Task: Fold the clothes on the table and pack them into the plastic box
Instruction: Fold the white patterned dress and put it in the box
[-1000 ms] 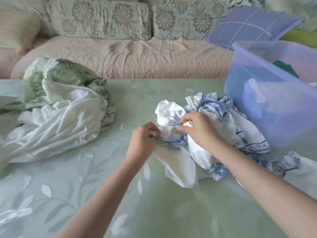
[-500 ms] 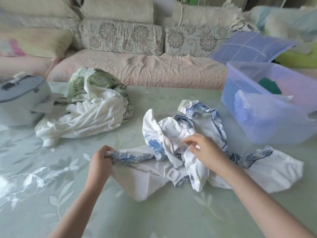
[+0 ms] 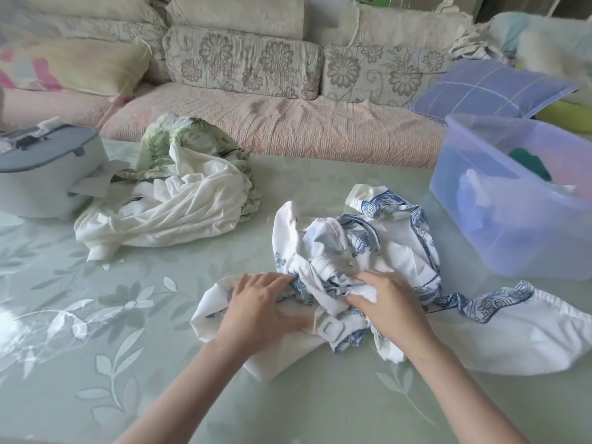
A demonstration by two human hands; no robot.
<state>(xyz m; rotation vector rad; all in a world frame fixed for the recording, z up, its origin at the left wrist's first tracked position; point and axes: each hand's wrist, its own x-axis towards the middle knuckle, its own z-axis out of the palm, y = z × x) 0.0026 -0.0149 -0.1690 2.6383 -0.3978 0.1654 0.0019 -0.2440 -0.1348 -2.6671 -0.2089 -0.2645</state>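
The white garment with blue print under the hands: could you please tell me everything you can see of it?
The white garment with blue print is thin, smooth-looking cloth with blue patterned bands and a white buckle. It lies crumpled and unfolded on the green table, just left of the plastic box, one gathered end trailing right. The left hand presses flat on its near-left part; the right hand grips its bunched middle.

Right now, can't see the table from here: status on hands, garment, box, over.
Left hand flat on blue-and-white garment; right hand on its bunched middle, grip unclear. Garment crumpled, unfolded, beside plastic box. Second clothes pile to the left, not in the way.
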